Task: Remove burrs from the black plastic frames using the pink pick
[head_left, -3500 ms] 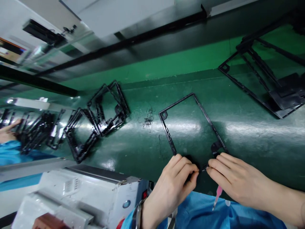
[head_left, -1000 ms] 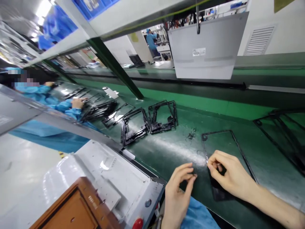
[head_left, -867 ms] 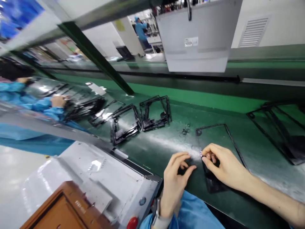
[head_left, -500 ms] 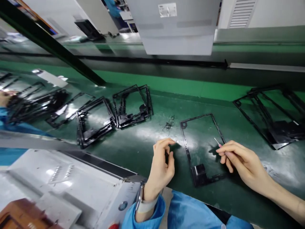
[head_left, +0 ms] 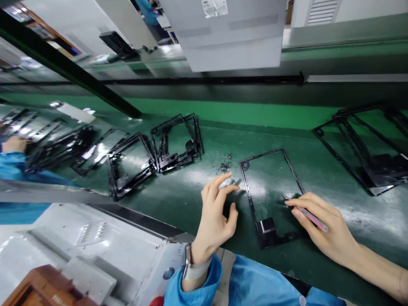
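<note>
A thin black plastic frame [head_left: 247,187] lies flat on the dark green conveyor belt [head_left: 191,195] in front of me. My left hand [head_left: 215,216] hovers just left of the frame with its fingers spread and nothing in them. My right hand [head_left: 321,225] rests at the frame's right edge and grips a slim pink tool [head_left: 310,216], its tip touching the frame. A small tangle of black shavings [head_left: 225,162] sits beyond the left hand.
Several more black frames [head_left: 177,142] lie in loose stacks along the belt to the left, and larger ones [head_left: 366,148] to the right. A white machine housing [head_left: 95,246] stands at the lower left. A co-worker's hand [head_left: 12,144] and blue sleeve show at far left.
My left hand has opened from a pinch and spread its fingers. The right hand has lowered the pink tool from pointing up onto the frame's right edge.
</note>
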The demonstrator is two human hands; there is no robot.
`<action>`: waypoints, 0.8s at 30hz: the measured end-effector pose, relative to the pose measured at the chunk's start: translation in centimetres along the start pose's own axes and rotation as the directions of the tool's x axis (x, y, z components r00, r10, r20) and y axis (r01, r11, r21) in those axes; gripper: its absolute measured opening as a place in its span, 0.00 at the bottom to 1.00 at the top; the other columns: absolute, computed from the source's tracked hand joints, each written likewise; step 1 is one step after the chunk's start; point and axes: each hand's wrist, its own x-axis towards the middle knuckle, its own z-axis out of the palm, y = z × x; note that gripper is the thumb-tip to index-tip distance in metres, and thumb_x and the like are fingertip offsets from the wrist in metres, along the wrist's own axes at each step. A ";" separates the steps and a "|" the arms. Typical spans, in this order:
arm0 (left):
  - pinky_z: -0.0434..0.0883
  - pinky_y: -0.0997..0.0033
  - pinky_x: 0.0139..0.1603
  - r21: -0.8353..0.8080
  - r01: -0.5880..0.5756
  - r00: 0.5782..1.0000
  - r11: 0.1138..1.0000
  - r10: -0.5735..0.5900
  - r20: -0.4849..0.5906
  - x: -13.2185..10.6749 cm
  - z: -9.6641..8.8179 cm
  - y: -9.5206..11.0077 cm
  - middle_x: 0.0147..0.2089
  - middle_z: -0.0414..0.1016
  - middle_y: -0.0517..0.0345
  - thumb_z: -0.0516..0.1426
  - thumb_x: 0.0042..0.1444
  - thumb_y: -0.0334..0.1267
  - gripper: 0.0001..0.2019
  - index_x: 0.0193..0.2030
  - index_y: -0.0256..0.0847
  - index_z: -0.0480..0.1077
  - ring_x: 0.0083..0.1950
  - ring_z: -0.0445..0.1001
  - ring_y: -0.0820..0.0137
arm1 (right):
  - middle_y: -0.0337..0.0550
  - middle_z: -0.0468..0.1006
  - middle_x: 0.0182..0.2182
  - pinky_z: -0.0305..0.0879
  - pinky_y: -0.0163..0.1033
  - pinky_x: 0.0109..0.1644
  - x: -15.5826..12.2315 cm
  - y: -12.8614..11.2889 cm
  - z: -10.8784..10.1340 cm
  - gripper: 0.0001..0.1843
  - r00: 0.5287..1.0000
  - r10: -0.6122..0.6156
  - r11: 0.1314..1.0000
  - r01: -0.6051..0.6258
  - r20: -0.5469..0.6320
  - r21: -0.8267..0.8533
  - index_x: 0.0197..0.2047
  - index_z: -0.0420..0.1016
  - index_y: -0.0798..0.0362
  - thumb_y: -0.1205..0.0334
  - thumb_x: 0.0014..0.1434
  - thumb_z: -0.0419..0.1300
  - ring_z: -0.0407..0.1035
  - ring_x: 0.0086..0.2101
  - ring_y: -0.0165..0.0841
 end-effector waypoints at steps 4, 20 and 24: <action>0.62 0.39 0.75 -0.063 -0.079 0.992 0.995 0.085 0.097 -2.1 -0.4 2.5 0.72 0.69 0.44 0.58 0.65 0.28 0.17 0.59 0.43 0.70 0.78 0.59 0.49 | 0.43 0.76 0.42 0.69 0.39 0.44 0.0 -1.0 -0.5 0.16 1.000 -0.008 0.999 0.008 0.013 0.044 0.62 0.75 0.46 0.69 0.77 0.52 0.72 0.41 0.33; 0.79 0.51 0.61 -0.205 -0.091 0.943 0.974 0.150 0.296 -1.9 7.7 8.5 0.59 0.77 0.45 0.65 0.68 0.38 0.17 0.61 0.41 0.71 0.60 0.75 0.54 | 0.41 0.76 0.41 0.68 0.39 0.45 -1.6 -0.2 -4.6 0.10 0.987 0.066 0.997 -0.070 -0.146 -0.021 0.52 0.72 0.47 0.68 0.78 0.51 0.71 0.41 0.34; 0.78 0.49 0.65 -0.219 -0.257 0.830 0.941 0.331 0.450 -0.7 7.7 8.0 0.67 0.75 0.44 0.67 0.65 0.38 0.26 0.68 0.43 0.68 0.66 0.74 0.52 | 0.44 0.76 0.42 0.69 0.44 0.49 -1.8 0.6 -6.5 0.12 0.971 0.019 0.993 -0.045 -0.237 -0.108 0.52 0.73 0.50 0.65 0.79 0.48 0.71 0.42 0.37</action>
